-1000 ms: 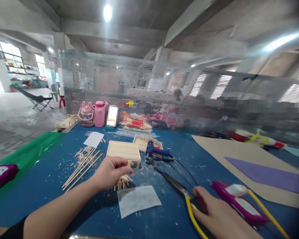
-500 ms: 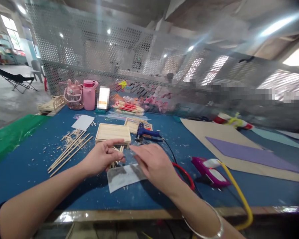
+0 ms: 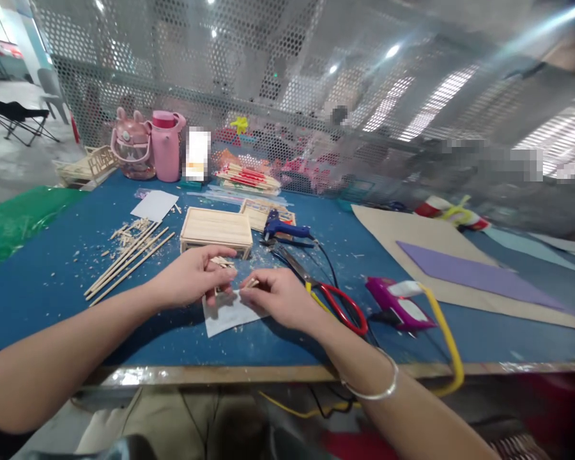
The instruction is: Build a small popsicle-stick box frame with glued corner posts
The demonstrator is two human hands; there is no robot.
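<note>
Short wooden sticks (image 3: 223, 262) are held in my left hand (image 3: 191, 278), whose fingers curl round them. Beside it, my right hand (image 3: 280, 297) pinches a small piece of stick (image 3: 252, 283) between thumb and fingertips. Both hands are over a white sheet (image 3: 225, 314) on the blue table (image 3: 172, 342). Just beyond them stands a small box-like wooden piece (image 3: 215, 227). Scissors with red handles (image 3: 347, 310) lie to the right of my right hand. A blue glue gun (image 3: 285, 228) rests behind the scissors.
Long sticks (image 3: 127, 265) and wood scraps lie at the left. A magenta tool (image 3: 400, 305) with a yellow cable is at the right, near brown board (image 3: 383, 223) and a purple sheet (image 3: 474, 281). Pink bottles (image 3: 166, 150) stand before a perforated screen (image 3: 249, 70).
The view has tilted down. My right hand has lowered and its fingertips now pinch a small stick piece. More of the scissors shows, and sticks are plainer in my left hand.
</note>
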